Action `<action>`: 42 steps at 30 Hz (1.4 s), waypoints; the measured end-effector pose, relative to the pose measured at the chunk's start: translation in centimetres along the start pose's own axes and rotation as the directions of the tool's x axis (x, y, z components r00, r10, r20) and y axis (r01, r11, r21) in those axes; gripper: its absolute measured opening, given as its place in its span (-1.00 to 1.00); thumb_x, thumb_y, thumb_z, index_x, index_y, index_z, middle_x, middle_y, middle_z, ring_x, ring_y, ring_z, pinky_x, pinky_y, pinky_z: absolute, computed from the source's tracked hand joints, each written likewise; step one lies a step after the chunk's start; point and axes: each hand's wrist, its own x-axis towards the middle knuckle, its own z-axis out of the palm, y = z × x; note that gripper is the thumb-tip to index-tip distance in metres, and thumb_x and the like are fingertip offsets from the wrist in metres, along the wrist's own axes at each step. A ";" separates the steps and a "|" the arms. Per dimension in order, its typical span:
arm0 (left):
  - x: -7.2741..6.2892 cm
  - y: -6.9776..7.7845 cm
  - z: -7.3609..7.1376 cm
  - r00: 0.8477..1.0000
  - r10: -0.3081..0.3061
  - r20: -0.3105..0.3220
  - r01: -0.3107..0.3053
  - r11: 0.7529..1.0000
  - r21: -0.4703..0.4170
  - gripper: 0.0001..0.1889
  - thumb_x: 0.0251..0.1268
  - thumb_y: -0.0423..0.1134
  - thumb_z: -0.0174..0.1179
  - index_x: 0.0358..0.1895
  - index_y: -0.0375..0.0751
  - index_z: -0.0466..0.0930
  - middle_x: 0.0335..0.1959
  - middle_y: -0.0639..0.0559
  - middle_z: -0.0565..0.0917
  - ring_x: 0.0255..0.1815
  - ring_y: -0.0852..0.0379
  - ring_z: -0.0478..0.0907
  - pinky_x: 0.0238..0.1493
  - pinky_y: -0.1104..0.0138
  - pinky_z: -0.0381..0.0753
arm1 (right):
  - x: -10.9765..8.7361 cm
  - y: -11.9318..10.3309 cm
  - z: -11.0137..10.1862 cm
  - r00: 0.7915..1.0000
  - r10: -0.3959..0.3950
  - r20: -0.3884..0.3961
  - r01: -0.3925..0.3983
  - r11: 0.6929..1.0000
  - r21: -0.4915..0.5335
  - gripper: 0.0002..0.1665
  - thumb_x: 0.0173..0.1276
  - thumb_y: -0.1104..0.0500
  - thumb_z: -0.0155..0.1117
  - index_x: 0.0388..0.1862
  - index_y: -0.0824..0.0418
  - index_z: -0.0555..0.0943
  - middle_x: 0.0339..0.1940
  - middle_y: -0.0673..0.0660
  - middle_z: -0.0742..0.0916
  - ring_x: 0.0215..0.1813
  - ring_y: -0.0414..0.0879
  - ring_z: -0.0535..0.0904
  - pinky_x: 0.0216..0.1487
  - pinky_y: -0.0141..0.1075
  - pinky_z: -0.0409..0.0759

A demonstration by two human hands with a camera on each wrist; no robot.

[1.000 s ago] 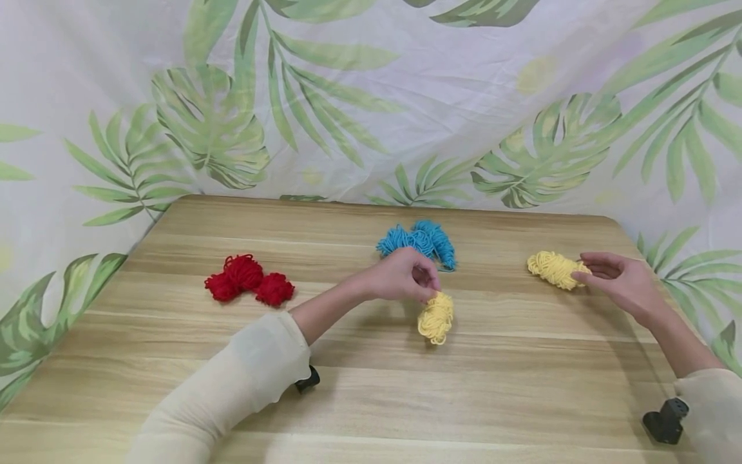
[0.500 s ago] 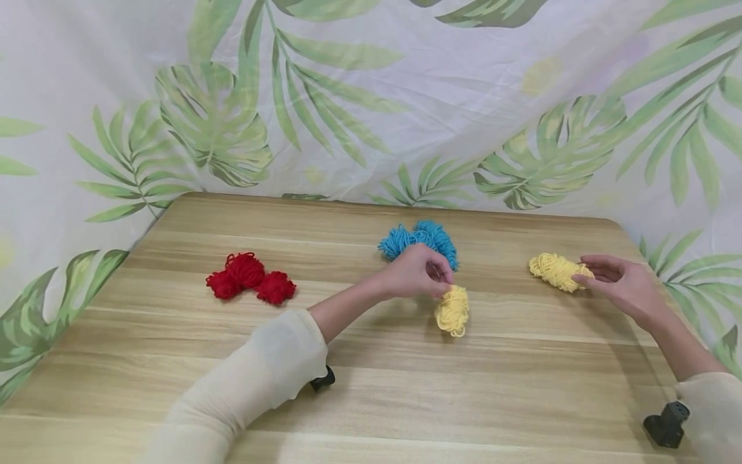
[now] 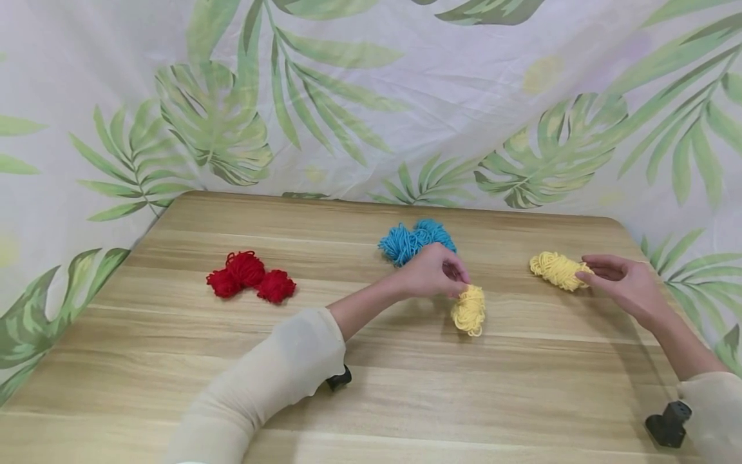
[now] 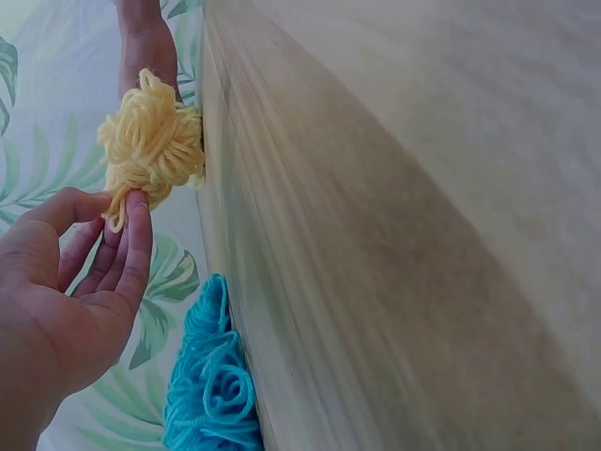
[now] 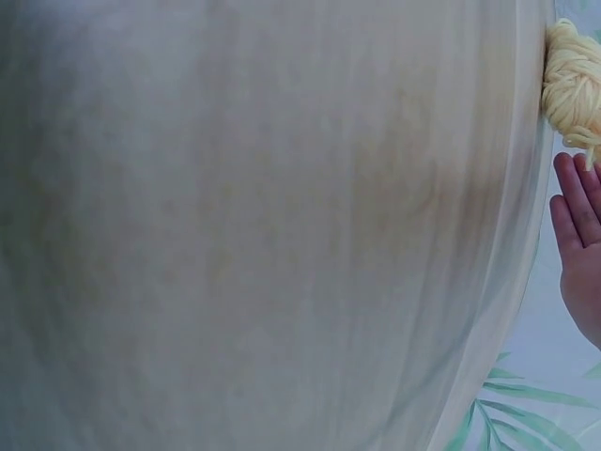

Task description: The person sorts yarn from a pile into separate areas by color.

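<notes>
Thumb and fingertips of my left hand [image 3: 431, 270] pinch one end of a small yellow yarn skein [image 3: 468, 310], which hangs down over the table. In the left wrist view the left hand [image 4: 80, 291] holds loops at the end of that yarn [image 4: 150, 136]. Farther right, my right hand [image 3: 628, 290] has its thumb and index finger at the right end of a second yellow yarn skein [image 3: 559, 270], lying on the table. The right wrist view shows fairly straight fingers of the right hand [image 5: 584, 244] at this skein [image 5: 575, 85]; its thumb is out of sight there.
Blue yarn skeins [image 3: 406, 243] lie at the back middle, partly behind my left hand. A cluster of red yarn skeins [image 3: 246, 274] sits on the left of the wooden table [image 3: 406, 399]. A leaf-patterned cloth [image 3: 348, 96] hangs behind the table.
My left hand has moved to the right with the yellow yarn skein, nearing the second one. The right hand and its skein have stayed almost still.
</notes>
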 end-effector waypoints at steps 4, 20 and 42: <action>0.3 0.0 0.3 1.000 0.000 -0.010 0.000 1.000 -0.016 -0.96 0.27 -0.53 0.35 -0.25 -0.48 0.73 -0.38 -0.11 0.72 -0.45 0.26 0.60 -0.36 0.45 0.66 | 0.0 0.0 0.0 1.000 0.003 0.004 -0.003 1.000 0.009 -0.58 0.48 0.06 0.38 0.21 0.22 0.61 -0.16 -0.58 0.62 -0.12 -0.66 0.54 -0.16 -0.69 0.47; 1.9 -0.4 1.6 0.994 -0.043 -0.099 0.037 0.997 -0.066 -0.96 0.27 -0.54 0.35 -0.25 -0.48 0.73 -0.35 -0.16 0.75 -0.45 0.24 0.62 -0.35 0.43 0.68 | 0.1 -0.4 0.0 1.000 0.003 0.031 -0.001 0.999 -0.051 -0.29 0.48 0.02 0.37 0.35 0.52 0.47 -0.18 -0.62 0.54 -0.14 -0.71 0.48 -0.17 -0.70 0.45; 4.5 -0.1 3.4 0.959 -0.197 -0.206 0.159 0.970 -0.186 -0.96 0.28 -0.53 0.38 -0.25 -0.48 0.76 -0.42 -0.10 0.74 -0.49 0.07 0.68 -0.23 0.22 0.77 | 0.0 -0.5 -0.3 0.999 -0.003 0.044 0.005 0.999 -0.040 -0.31 0.52 0.03 0.32 0.34 0.55 0.47 -0.17 -0.61 0.57 -0.11 -0.73 0.49 -0.16 -0.70 0.43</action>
